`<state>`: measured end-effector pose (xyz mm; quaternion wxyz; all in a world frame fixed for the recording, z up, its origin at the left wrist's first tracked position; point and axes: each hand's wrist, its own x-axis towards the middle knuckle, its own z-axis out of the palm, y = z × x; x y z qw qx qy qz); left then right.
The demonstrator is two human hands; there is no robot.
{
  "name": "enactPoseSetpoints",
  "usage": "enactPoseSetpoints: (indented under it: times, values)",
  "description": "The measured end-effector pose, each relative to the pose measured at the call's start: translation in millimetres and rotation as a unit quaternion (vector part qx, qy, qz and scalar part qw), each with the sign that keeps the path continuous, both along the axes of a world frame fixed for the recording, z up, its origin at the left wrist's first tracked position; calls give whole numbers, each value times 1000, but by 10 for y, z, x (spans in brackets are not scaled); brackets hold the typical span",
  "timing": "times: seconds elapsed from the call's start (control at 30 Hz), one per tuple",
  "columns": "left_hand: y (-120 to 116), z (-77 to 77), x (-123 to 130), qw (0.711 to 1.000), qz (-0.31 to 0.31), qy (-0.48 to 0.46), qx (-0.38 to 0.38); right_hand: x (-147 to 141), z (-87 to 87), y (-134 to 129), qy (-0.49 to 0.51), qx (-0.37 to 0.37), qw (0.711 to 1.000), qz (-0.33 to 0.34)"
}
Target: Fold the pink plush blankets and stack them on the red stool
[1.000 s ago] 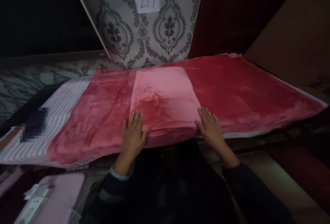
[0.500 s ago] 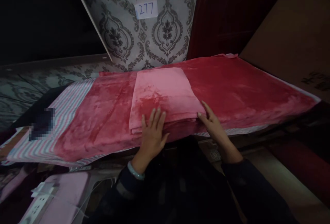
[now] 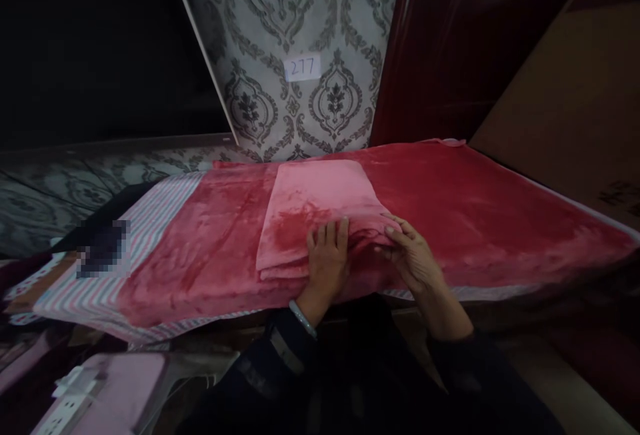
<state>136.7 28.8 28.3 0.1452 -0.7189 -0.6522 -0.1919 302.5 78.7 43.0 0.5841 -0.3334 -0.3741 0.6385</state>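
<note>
A folded pink plush cloth (image 3: 320, 181) lies on a red plush blanket (image 3: 440, 188) spread over a long raised surface. My left hand (image 3: 327, 258) rests flat on the cloth's near edge, fingers stretched forward and a pale bracelet at the wrist. At the cloth's near right corner, my right hand (image 3: 413, 251) pinches the layers between thumb and fingers. The edge between both hands is raised and bunched, showing the folds inside. Part of the right fingers is hidden by the cloth.
Striped fabric (image 3: 170, 198) shows under the blanket at the left, with a pixelated dark object (image 3: 103, 248) on it. A large dark screen (image 3: 100, 48) stands at the back left. A brown panel (image 3: 565, 108) rises at the right. A white power strip (image 3: 65, 411) sits low left.
My left hand has slid right along the cloth's near edge. My right hand has taken hold of the corner and lifted it, bunching the edge. The view has tilted up somewhat.
</note>
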Motion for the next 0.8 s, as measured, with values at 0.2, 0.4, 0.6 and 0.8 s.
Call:
enactPoseSetpoints:
  times: [0.2, 0.4, 0.6, 0.8]
  values:
    - [97, 238, -123, 999, -32, 41, -15, 35, -306, 22, 36, 0, 999, 3]
    - [235, 1091, -261, 997, -49, 52, -2, 151, -718, 155, 51, -39, 998, 8]
    - [617, 2126, -588, 989, -126, -75, 20, -68, -675, 238, 58, -58, 997, 13]
    - [514, 3115, -772, 969, -162, -186, 16, -338, -609, 446, 33, -50, 998, -13]
